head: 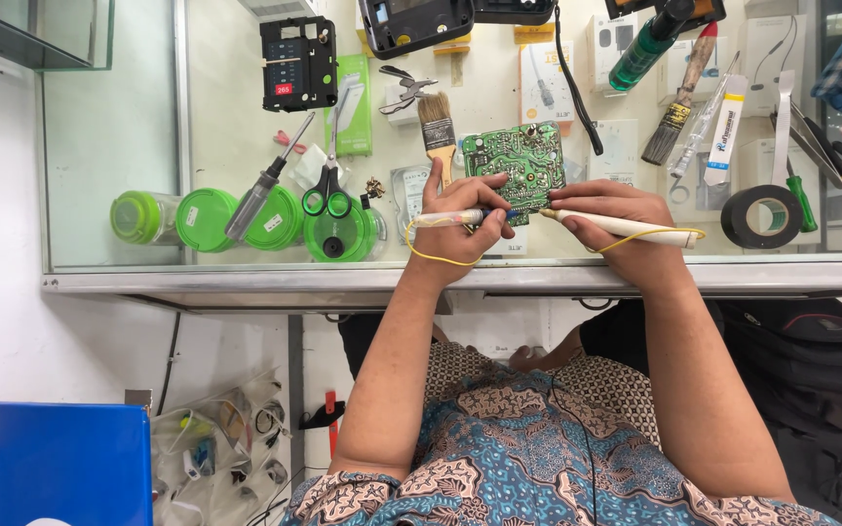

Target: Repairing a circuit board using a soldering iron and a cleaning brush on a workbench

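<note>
Circuit board point(516, 164), green with pale traces, lay on the glass counter point(119, 146) between the two hands, its lower edge covered by fingertips so that its full outline could not be seen. Left hand point(460, 216) was closed around a thin clear-bodied probe point(455, 219), thumb and fingers pinching it, with the tip pointing right toward the board's lower edge; whether the tip touched the board was hard to make out. Right hand point(616, 209) gripped a cream-coloured probe point(626, 227) like a pen, its point aimed left and meeting the other probe's tip just under the board. A yellow wire point(440, 258) looped from the left probe below the wrist, and another yellow strand ran off the back of the right probe; where they ended was hidden. Just beside the board stood a flat paintbrush point(434, 127), and pliers point(403, 93) lay above it. Further left were green-handled scissors point(327, 190), a screwdriver point(263, 190) and several green round lids point(207, 219), one partly under the scissors. To the right lay a roll of black tape point(760, 216), a second brush point(679, 97) and a green bottle point(645, 49) cut off by the upper edge. Dark devices along the top were also cropped. Below the counter, a patterned blue shirt point(528, 458) filled the foreground.
</note>
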